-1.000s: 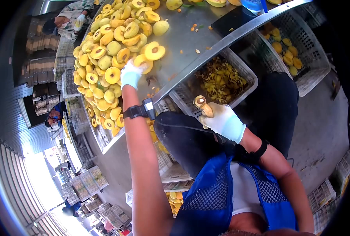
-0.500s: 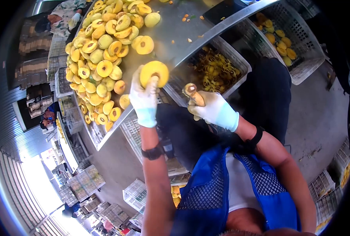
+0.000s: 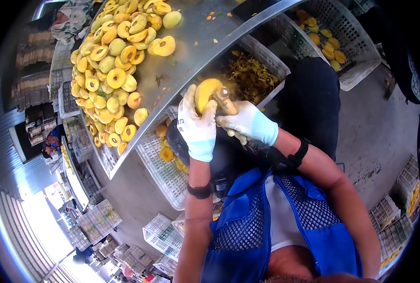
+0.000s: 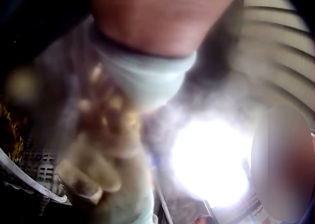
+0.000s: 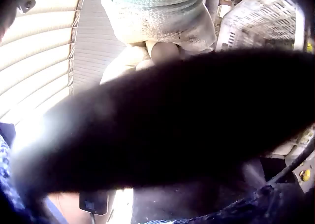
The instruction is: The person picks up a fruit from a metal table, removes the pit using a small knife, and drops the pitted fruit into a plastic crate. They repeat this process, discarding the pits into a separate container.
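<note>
In the head view my gloved left hand [image 3: 197,126] grips a yellow fruit half [image 3: 206,93] over the table's near edge. Close on its right, my gloved right hand [image 3: 251,123] holds a short tool with a tan handle [image 3: 226,104], its round metal end at the fruit. Whether the tool touches the flesh cannot be told. The left wrist view is blurred, with the left glove's cuff [image 4: 147,78] at the top and gloved fingers below. A dark shape hides much of the right wrist view, below the right glove [image 5: 162,19].
Halved fruits [image 3: 108,66] lie heaped on the metal table [image 3: 191,52]. Below its edge, one crate [image 3: 278,63] holds yellow-brown scraps; another crate [image 3: 358,70] at the upper right holds fruit pieces. A white crate [image 3: 160,165] stands beside my knee. Other people are at the far left.
My left hand has come back from the heap with a fruit half and moved right, up to the tool. My right hand keeps its grip on the tool. The whole head view has shifted somewhat.
</note>
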Demonstrator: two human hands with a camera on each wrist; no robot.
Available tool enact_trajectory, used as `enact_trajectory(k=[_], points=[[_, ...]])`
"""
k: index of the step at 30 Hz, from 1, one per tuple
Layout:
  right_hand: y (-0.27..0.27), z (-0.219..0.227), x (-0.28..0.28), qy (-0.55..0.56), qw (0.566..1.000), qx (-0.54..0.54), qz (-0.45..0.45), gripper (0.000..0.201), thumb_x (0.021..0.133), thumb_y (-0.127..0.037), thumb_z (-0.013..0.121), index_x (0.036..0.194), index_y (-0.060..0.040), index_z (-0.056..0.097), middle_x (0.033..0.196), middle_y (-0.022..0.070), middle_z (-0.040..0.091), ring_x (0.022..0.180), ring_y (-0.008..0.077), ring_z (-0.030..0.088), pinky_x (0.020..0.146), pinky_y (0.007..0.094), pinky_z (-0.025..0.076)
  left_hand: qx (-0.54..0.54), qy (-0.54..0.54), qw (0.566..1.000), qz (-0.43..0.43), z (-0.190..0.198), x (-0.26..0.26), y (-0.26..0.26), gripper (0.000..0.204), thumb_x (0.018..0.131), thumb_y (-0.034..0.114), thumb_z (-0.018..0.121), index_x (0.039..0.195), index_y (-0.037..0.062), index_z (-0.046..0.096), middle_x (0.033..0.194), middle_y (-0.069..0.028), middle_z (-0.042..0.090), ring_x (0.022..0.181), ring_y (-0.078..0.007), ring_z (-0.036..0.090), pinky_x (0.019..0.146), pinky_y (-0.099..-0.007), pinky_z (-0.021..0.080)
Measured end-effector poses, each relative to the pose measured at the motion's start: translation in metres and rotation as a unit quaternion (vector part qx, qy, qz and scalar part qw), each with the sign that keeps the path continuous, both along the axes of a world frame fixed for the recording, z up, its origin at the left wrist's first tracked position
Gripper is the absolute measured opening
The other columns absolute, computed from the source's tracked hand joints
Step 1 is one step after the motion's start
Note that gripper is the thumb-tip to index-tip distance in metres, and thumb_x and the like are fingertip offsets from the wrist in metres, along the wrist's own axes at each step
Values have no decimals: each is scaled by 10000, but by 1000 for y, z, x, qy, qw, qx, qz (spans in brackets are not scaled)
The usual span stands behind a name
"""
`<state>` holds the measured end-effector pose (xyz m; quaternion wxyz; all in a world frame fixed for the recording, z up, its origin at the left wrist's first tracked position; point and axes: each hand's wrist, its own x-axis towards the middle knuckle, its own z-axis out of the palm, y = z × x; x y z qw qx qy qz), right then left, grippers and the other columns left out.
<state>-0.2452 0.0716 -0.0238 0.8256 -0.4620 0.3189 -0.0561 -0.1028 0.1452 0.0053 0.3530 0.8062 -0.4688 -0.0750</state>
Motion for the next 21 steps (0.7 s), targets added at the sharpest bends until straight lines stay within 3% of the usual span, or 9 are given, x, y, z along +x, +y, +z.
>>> enact_trajectory(k=[1,4,8,10,13,14,17,18,21], points=[[0,0,0,0,1000,0,-2,232,938,-255,674,949,-27,631,677,43,645,391,125,567,344,265,435,12,5,1000,14,3,-4,-1,570,849,142,730,1360,-77,606,1312,-224,672,1148,-301,684,1029,-369,520],[-3,0,-1,8,1000,5,26,204,929,-220,647,939,-17,629,664,45,634,390,136,567,349,276,451,-14,-95,994,-53,-8,-1,2,563,854,160,720,1355,-71,612,1326,-231,663,1186,-332,663,1055,-389,504],[-6,-3,0,10,999,10,36,180,905,-188,656,934,-11,637,644,51,618,381,149,557,345,292,463,5,-116,990,-84,-8,4,2,577,858,153,705,1378,-68,587,1350,-228,646,1223,-332,641,1072,-388,491],[-8,2,-1,24,997,43,54,175,893,-175,664,940,-7,643,636,57,610,377,153,550,344,300,467,46,-107,990,-83,-2,3,0,594,858,130,695,1402,-67,561,1371,-234,628,1232,-335,636,1079,-389,487],[-8,-4,-9,-49,990,121,56,176,892,-164,661,948,1,646,629,66,603,379,153,548,346,303,472,0,15,991,-133,-2,9,0,673,839,77,706,1459,-56,482,1373,-261,579,1192,-372,623,1012,-434,532],[-7,-6,-10,-58,989,121,54,177,891,-166,664,941,3,647,628,67,601,378,154,545,349,306,474,-18,110,986,-124,-2,4,0,755,807,78,742,1486,-63,444,1390,-243,555,1237,-330,608,1051,-408,513],[-4,-6,-8,-44,993,91,61,186,886,-176,677,915,5,651,622,68,594,372,156,534,354,315,479,-39,132,984,-110,-5,-9,-2,826,768,109,795,1493,-60,435,1376,-232,566,1239,-315,606,1057,-391,509],[-5,1,-6,-13,996,59,72,191,881,-182,684,904,4,653,618,66,591,369,156,529,355,318,480,-39,62,991,-111,-9,-8,-1,857,737,133,826,1481,-55,446,1374,-237,559,1238,-322,601,1048,-384,513],[-7,0,-6,18,993,20,111,209,865,-198,702,873,5,654,606,58,580,363,154,518,358,323,478,-6,31,993,-116,-12,-5,3,838,746,116,831,1477,-50,457,1445,-205,520,1249,-281,612,1050,-387,521]])
